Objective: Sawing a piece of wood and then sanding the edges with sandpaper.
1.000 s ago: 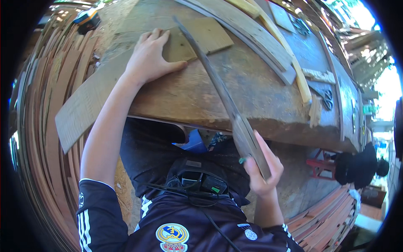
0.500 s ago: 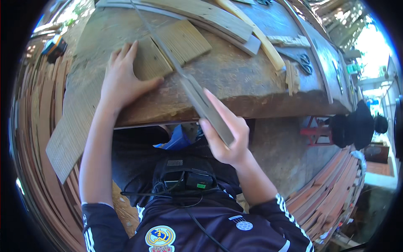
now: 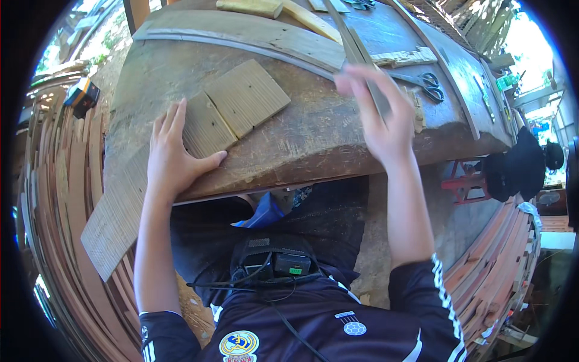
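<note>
Left hand (image 3: 172, 158) flat on the wooden board (image 3: 201, 128), left of centre in the frame, fingers spread, gripping nothing. That board slants from lower left up towards upper centre, and the dark line (image 3: 221, 116) across it sits just right of those fingers, so the left is clearly nearer. Over at right of centre, the right hand (image 3: 386, 117), slightly blurred, has its fingers wrapped round a long narrow tool (image 3: 348, 36), pointing to the frame's top, apart from the board, which lies leftward across the counter (image 3: 301, 136).
</note>
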The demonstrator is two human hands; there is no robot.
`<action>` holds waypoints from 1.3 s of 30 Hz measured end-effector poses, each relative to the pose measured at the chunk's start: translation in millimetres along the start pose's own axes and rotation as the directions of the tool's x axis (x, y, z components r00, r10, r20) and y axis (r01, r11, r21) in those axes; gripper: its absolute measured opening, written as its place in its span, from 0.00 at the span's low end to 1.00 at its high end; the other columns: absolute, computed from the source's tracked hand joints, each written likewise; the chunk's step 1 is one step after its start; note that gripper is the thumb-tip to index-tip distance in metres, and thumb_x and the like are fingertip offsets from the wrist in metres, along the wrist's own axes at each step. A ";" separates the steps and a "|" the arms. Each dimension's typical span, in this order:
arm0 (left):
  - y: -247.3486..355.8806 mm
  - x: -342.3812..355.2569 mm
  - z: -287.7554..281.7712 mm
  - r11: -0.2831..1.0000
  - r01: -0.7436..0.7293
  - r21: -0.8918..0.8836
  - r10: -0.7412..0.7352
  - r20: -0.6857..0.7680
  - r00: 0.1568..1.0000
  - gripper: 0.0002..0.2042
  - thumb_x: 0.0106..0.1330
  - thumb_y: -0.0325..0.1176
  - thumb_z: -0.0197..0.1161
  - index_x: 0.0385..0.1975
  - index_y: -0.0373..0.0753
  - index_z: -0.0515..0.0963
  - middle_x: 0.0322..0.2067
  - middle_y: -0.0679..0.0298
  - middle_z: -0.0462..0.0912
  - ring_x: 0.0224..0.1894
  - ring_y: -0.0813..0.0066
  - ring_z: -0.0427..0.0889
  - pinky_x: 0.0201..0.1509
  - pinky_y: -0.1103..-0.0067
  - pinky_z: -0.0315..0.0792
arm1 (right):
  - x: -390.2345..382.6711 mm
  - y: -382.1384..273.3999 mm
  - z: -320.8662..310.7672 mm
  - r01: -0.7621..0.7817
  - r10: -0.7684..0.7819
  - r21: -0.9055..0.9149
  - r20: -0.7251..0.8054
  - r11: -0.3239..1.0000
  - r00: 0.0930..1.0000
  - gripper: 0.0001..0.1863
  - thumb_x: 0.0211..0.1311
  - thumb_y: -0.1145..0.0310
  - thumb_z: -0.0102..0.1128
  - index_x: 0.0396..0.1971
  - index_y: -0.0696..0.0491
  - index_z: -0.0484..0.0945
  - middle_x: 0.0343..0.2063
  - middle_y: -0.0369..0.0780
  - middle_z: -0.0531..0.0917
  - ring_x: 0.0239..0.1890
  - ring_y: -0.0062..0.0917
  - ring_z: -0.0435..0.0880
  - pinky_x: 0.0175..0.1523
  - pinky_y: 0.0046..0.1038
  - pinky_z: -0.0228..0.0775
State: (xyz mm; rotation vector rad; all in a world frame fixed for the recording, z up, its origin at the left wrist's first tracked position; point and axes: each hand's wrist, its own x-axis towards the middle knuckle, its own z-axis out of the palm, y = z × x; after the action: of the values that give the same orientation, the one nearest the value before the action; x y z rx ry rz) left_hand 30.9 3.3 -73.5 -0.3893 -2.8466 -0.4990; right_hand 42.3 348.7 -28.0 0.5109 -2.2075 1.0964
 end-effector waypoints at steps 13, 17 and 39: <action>8.8 -30.2 -4.7 0.999 0.033 -0.009 -0.034 -0.250 0.968 0.52 0.39 0.45 0.82 0.70 0.40 0.67 0.69 0.50 0.67 0.69 0.43 0.63 0.73 0.56 0.62 | 120.5 129.5 60.8 -0.006 0.262 -0.552 0.386 0.834 0.885 0.15 0.71 0.59 0.60 0.53 0.44 0.85 0.44 0.48 0.88 0.48 0.46 0.86 0.55 0.42 0.78; 6.1 -32.2 -9.2 0.998 0.010 -0.058 -0.029 -0.339 0.940 0.52 0.39 0.45 0.82 0.69 0.38 0.66 0.67 0.47 0.66 0.67 0.38 0.64 0.70 0.54 0.65 | 100.4 97.6 66.2 -0.054 0.276 -0.514 0.367 0.856 0.888 0.15 0.72 0.59 0.58 0.53 0.46 0.85 0.41 0.48 0.88 0.46 0.45 0.87 0.54 0.43 0.78; -7.7 69.7 -18.4 0.980 -0.184 -0.075 0.190 0.079 0.979 0.49 0.41 0.49 0.79 0.70 0.44 0.70 0.69 0.45 0.69 0.74 0.46 0.61 0.81 0.57 0.45 | -24.4 -22.6 29.0 -0.199 0.207 0.485 0.036 0.851 0.978 0.34 0.72 0.61 0.60 0.68 0.69 0.65 0.49 0.51 0.84 0.45 0.27 0.81 0.49 0.27 0.72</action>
State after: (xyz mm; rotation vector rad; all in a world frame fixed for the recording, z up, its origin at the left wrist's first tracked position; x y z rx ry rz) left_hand -33.7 5.0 -40.6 -0.7003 -2.8413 -0.5536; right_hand 63.1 313.7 -45.0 0.4766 -1.9917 1.7862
